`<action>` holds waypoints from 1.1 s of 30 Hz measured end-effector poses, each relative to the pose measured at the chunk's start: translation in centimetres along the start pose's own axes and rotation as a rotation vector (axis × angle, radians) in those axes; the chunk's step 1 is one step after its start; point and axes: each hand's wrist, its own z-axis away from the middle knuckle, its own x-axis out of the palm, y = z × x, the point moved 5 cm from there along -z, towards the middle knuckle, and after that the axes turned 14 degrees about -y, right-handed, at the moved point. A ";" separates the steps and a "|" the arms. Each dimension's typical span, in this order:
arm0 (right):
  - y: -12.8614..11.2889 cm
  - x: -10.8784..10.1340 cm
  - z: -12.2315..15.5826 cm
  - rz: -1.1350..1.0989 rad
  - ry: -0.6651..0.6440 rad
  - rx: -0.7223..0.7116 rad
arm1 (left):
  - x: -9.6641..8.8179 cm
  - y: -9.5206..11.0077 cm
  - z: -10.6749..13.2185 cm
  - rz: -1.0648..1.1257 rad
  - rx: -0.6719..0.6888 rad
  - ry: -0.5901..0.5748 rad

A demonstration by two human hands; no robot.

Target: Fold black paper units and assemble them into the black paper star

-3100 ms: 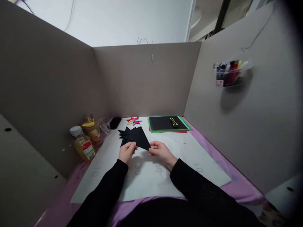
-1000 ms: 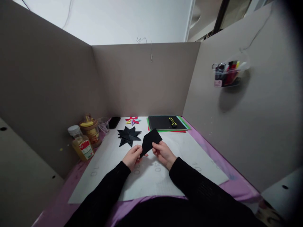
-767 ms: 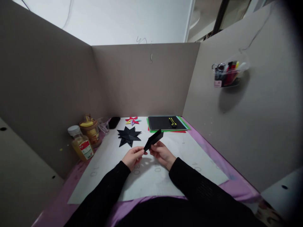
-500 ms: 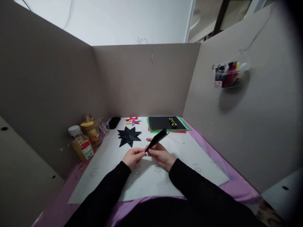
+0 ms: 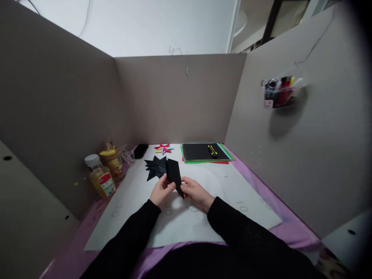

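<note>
Folded black paper [image 5: 173, 172] tilts in front of the black paper star [image 5: 155, 167], hiding its right side. Left hand [image 5: 162, 192] and right hand [image 5: 196, 191] pinch the folded sheet's low edges, black sleeves [image 5: 132, 232] reaching forward; I can't see some fingertips.

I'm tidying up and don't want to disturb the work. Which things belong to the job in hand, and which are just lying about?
Seemingly the job:
folded black paper, in left hand and right hand
black star
perhaps paper stack, cutter

Probably just lying about:
bottle
phone
clear cup
</note>
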 end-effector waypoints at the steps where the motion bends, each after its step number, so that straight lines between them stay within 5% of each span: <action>1: 0.0 0.0 0.0 -0.006 -0.005 0.009 | 0.1 0.1 0.0 -0.001 0.003 -0.014; 10: 0.6 1.0 0.0 -0.192 -0.145 0.040 | 0.8 -0.8 0.2 0.192 0.012 -0.176; 20: 1.5 0.7 -0.2 -0.278 -0.085 0.033 | 1.3 -0.8 0.3 0.185 0.055 -0.290; 33: 1.6 1.1 -0.2 -0.337 -0.103 0.052 | 1.6 -0.6 0.7 0.111 0.000 -0.214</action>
